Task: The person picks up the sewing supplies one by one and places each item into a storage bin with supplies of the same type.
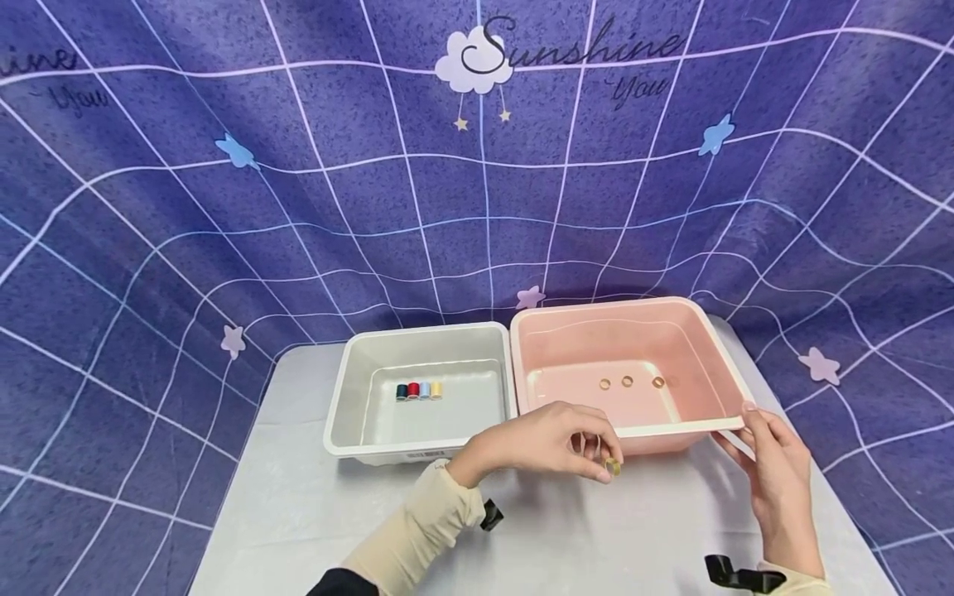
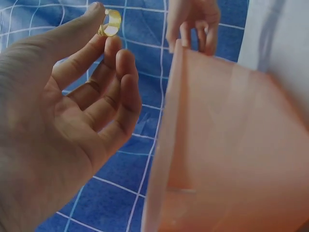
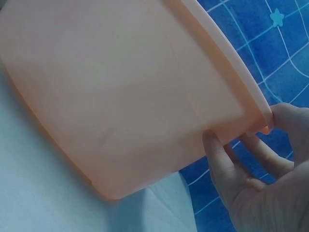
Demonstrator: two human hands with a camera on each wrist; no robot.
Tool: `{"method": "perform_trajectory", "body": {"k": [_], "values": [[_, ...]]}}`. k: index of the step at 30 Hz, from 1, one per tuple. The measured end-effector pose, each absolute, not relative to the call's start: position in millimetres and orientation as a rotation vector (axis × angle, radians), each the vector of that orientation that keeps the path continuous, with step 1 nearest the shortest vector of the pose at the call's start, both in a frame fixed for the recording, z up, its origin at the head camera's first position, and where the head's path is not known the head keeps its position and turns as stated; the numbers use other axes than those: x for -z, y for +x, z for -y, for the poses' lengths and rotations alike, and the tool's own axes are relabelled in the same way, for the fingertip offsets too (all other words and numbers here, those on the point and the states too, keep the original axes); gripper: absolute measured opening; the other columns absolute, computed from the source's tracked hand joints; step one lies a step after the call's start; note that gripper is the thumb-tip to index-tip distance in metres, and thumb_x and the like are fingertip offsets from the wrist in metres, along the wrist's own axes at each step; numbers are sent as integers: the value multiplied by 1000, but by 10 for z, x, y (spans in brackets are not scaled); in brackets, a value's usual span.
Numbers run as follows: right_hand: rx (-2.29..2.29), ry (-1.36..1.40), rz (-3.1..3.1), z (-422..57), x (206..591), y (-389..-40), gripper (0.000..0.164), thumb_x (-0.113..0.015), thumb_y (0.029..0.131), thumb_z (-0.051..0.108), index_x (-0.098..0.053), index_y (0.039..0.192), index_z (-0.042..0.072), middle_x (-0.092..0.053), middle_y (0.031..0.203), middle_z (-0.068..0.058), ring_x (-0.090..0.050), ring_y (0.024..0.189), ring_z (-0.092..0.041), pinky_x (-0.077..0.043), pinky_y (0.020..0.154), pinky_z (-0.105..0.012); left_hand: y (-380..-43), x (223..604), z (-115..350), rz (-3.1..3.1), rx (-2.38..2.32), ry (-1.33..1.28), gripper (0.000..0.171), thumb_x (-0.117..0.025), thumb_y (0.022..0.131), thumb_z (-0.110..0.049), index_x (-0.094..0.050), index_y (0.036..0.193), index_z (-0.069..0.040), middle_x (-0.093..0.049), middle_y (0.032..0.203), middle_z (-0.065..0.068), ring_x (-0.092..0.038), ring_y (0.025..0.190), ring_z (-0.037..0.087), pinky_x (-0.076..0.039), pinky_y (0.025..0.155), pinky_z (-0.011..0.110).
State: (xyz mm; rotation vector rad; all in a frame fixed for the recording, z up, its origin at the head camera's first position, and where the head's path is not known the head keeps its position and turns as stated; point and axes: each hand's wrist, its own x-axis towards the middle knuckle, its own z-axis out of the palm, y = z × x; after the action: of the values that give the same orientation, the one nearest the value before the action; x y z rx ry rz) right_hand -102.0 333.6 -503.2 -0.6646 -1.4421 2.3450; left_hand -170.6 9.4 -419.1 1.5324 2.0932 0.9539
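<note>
My left hand (image 1: 551,439) pinches a gold ring (image 1: 613,467) between thumb and fingertip, in front of the pink basin (image 1: 648,429). In the left wrist view the ring (image 2: 113,22) shows as a wide shiny band at the fingertips, with the other fingers loosely bent below. At the basin's front right corner, my right hand (image 1: 778,463) grips the rim, thumb on top and fingers beneath, as the right wrist view also shows at the basin's corner (image 3: 258,116). Inside the basin lie three small gold rings (image 1: 628,382), spaced apart on its floor.
Left of the pink basin, side by side with it, stands a light grey basin (image 1: 344,414). Several thread spools (image 1: 413,390), dark green, red, light blue and yellow, stand in a row inside. Both basins rest on a white-covered table (image 1: 291,497) before a purple-blue curtain (image 1: 417,190).
</note>
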Motion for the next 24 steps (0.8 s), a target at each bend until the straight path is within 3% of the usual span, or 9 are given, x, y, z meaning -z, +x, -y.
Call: {"method": "perform_trajectory", "body": {"k": [13, 24], "values": [[-2359, -675, 1430, -3357, 5051, -1005, 13, -70, 100, 16, -76, 97, 5, -71, 106, 4, -76, 86, -10, -66, 74, -33, -2253, 4097, -206, -2034, -1044, 1493, 17, -79, 94, -24, -73, 110, -18, -69, 94, -8, -61, 84, 0, -54, 78, 16], [-2359, -696, 1444, -3355, 5026, -1009, 11, -71, 100, 16, -77, 100, 7, -71, 106, 6, -75, 86, -10, -66, 73, -32, -2627, 3992, -258, -2013, -1024, 1429, 19, -78, 95, -19, -74, 113, -14, -73, 100, -3, -63, 88, 6, -54, 82, 20]]}}
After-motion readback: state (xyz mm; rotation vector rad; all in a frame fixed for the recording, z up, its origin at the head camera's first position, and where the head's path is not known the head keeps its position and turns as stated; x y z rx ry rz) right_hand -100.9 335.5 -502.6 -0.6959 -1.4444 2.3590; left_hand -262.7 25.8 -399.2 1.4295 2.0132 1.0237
